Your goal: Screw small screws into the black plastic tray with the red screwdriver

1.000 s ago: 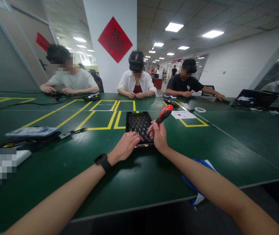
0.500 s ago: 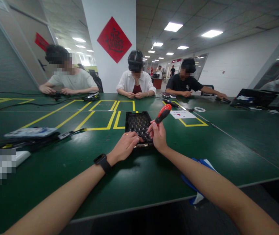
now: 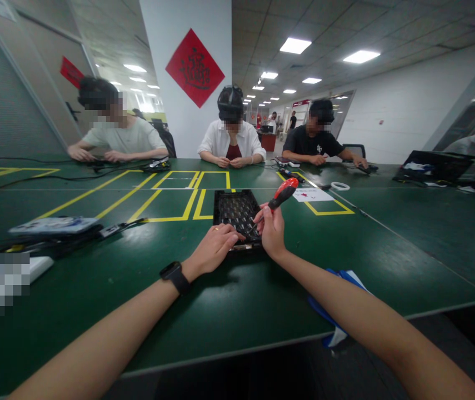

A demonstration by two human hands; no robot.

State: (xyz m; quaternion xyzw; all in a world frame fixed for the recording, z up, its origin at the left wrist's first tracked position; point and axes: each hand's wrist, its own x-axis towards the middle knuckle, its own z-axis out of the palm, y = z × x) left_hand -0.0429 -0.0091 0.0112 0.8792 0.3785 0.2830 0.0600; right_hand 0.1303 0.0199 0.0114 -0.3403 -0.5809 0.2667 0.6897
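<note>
A black rectangular device with a gridded top (image 3: 237,210) lies on the green table (image 3: 220,300) in front of me. My left hand (image 3: 214,248), with a ring and a black watch on the wrist, rests on the device's near left corner with its fingers curled down on it. My right hand (image 3: 271,231) is closed round a screwdriver with a red and black handle (image 3: 282,193). The handle tilts up and to the right; the shaft points down at the device's near right part.
Three people sit across the table, hands on small items. A flat device and cables (image 3: 54,226) lie at my left, a white paper (image 3: 313,194) and a tape ring (image 3: 340,186) at the far right, a blue and white cloth (image 3: 337,311) under my right forearm. Yellow lines mark the table.
The screwdriver handle has tipped slightly further to the right and my right hand has shifted a little. My left hand stays on the device.
</note>
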